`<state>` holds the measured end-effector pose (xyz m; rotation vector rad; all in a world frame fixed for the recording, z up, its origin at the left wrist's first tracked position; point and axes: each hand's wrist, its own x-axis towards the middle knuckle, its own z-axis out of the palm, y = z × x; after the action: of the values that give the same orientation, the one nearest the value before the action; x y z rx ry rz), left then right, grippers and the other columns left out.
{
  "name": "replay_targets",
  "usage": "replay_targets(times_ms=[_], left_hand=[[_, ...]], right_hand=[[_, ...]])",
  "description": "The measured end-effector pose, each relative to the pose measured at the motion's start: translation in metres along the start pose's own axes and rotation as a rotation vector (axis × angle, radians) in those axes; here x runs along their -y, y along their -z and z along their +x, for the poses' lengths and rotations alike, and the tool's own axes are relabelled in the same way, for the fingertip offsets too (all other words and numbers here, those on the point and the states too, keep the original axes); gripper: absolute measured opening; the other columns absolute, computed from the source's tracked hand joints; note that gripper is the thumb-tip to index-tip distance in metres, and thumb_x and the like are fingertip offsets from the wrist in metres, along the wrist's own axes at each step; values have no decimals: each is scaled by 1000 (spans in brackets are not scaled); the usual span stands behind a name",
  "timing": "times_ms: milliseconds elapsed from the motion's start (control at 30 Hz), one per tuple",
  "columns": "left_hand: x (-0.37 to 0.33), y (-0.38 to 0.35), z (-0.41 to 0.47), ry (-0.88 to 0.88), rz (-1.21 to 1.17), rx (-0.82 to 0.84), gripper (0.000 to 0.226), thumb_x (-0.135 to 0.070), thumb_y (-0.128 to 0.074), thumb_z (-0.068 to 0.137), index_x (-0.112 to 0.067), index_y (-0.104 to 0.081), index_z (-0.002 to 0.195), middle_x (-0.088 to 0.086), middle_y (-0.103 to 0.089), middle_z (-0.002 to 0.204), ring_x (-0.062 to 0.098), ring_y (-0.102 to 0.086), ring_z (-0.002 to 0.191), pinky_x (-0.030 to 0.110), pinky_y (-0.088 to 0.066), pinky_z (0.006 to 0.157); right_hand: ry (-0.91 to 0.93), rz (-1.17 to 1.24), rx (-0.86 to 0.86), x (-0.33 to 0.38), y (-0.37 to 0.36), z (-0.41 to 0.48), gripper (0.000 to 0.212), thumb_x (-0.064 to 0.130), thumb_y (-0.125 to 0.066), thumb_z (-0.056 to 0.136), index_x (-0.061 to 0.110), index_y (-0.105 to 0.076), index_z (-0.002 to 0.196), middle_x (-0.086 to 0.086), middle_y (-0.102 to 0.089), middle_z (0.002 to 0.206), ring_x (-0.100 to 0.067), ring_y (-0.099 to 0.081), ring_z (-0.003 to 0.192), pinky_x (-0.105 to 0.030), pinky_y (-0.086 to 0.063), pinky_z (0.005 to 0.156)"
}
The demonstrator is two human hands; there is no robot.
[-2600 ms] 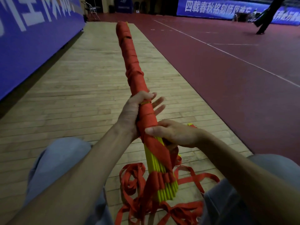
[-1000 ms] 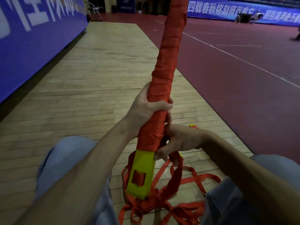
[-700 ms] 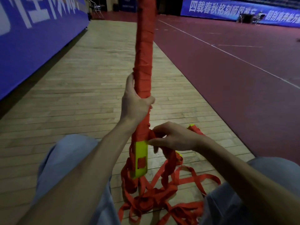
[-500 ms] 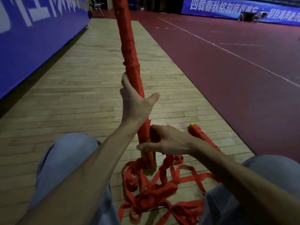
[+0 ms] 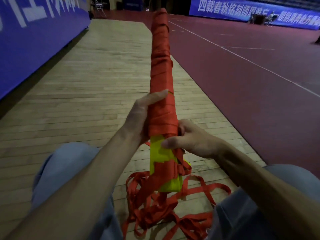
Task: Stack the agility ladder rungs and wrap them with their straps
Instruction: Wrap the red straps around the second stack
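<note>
Red webbing (image 5: pixel 161 49) is covering most of the bundle of rungs (image 5: pixel 161 104), which is tilting up and away from the person, its far end pointing toward the back of the hall. Yellow plastic is showing only at the near end, below the last turn of the wrap, and a band of strap is crossing that bare part lower down.

The left hand (image 5: pixel 142 118) is gripping the wrapped section from the left, its thumb lying along the red cloth and its fingers going round behind (they are hidden by the bundle). The right hand (image 5: pixel 192 138) is holding the bundle from the right, just below the edge of the wrap. Its thumb is pressing on the yellow face while its fingers are curling round the back. Whether it is also pinching a strap there I cannot tell. The two hands are sitting close together, on opposite sides of the bundle.

From the near end loose straps (image 5: pixel 166 210) are hanging and lying in a tangled heap on the wooden floor (image 5: pixel 90 87), between the person's knees (image 5: pixel 65 168), which are clad in pale blue cloth. Beside the wood on the right a dark red court (image 5: pixel 251 87) is running, and a blue banner (image 5: pixel 34 37) is lining the left edge.
</note>
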<state>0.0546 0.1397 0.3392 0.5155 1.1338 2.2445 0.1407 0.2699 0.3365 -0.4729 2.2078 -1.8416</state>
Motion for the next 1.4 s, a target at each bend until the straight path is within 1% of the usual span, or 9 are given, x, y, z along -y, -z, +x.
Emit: replay_targets(times_ms=[133,233,367,667,800,1067,1133,1267,1400], left_hand=[[8,1,1,6,-208,174,54,-7,-56,81,-10,-53,135,13,-67,120,28,-66,110,35,-54,93],[2,4,3,34,-227,153,51,-1,-56,80,-14,-50,129,7,-72,106,20,-70,82,31,-57,70],[5,1,6,15,68,-136,24,-6,-64,89,-12,-55,111,6,-63,79,16,-58,55,29,-53,52],[25,-1,11,-331,756,-706,53,-45,-72,86,-16,-44,121,-5,-57,85,6,-61,63,27,-55,57],[25,-7,10,-263,649,-571,45,-37,-57,97,-14,-31,125,3,-48,97,10,-53,77,23,-47,66],[15,-2,1,-329,623,-363,48,-26,-66,93,-17,-28,121,-3,-52,105,5,-61,94,26,-55,83],[10,-5,0,-358,568,-343,56,-29,-78,82,-18,-40,121,-4,-55,102,9,-62,93,29,-56,83],[2,-9,-2,-179,26,-42,33,-20,-77,73,-21,-71,106,-2,-64,80,12,-62,68,27,-54,64],[3,-2,-7,-99,-220,275,45,1,-59,81,-24,-61,120,13,-70,110,31,-68,101,40,-54,90]], right_hand=[[-73,-162,59,3,9,-1,5,21,-67,86,22,-64,90,7,-71,78,-19,-69,69,-34,-58,65],[-142,-268,45,10,17,1,24,42,-70,82,18,-68,86,-10,-70,80,-48,-64,73,-55,-55,68],[-295,-535,32,12,26,1,50,54,-71,77,4,-70,80,-8,-74,70,-17,-69,56,-20,-51,50],[-285,-904,-10,-14,-2,13,58,86,-47,72,28,-53,78,11,-59,62,-2,-56,53,-17,-41,51],[-308,-1177,-184,-30,-6,18,53,72,-60,77,20,-53,89,4,-60,72,-12,-59,62,-26,-46,56],[-279,-667,-78,0,27,-3,20,16,-76,81,8,-58,78,6,-57,62,-4,-55,55,-22,-49,55],[-209,-606,-42,6,29,-9,20,12,-74,84,1,-58,89,-8,-59,72,-11,-57,64,-30,-53,64],[-106,-464,44,8,19,-9,22,13,-74,83,25,-57,82,16,-60,70,2,-59,65,-15,-50,63],[-158,-600,47,7,18,-6,26,28,-79,82,13,-61,93,6,-65,76,-9,-65,70,-14,-53,64]])
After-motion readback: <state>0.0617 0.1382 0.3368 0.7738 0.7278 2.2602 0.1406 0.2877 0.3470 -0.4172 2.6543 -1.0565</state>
